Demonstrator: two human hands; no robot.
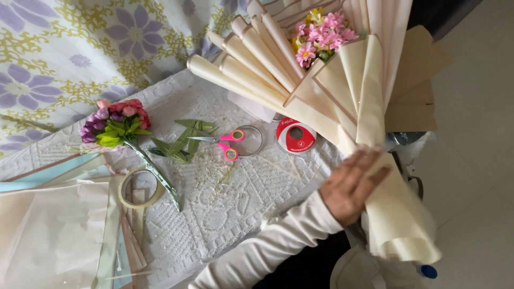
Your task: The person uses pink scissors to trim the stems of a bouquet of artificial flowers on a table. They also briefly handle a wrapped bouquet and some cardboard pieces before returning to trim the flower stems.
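Left hand (350, 184), in a pale long sleeve, is closing its fingers around the gathered neck of a wrapped bouquet (342, 85), gripping it just beyond the right edge of the bench (230, 214); the right hand is not showing in this view. Cream wrapping paper (257, 53) with a thin brown border is fanning upward in stiff folds around small pink and yellow flowers (321, 32), and a brown paper sheet (415, 91) is backing them. Judging by its look, the bundle is light, but the paper is creasing easily and is fairly slick, so the narrow neck below the folds is the sound place to grip; pinching the fanned edges would likely crush them.

On the white textured cloth of the bench are lying pink-handled scissors (227, 144), a red ribbon spool (295, 136) near the right edge, a clear tape ring (140, 187), a smaller bunch of pink and purple flowers (115, 123) with a long stem, and loose green leaves (182, 142). Stacked paper sheets (53, 230) are occupying the near left corner. Nothing is crowding the gripping hand; the spool lies nearest the wrap's lower folds.
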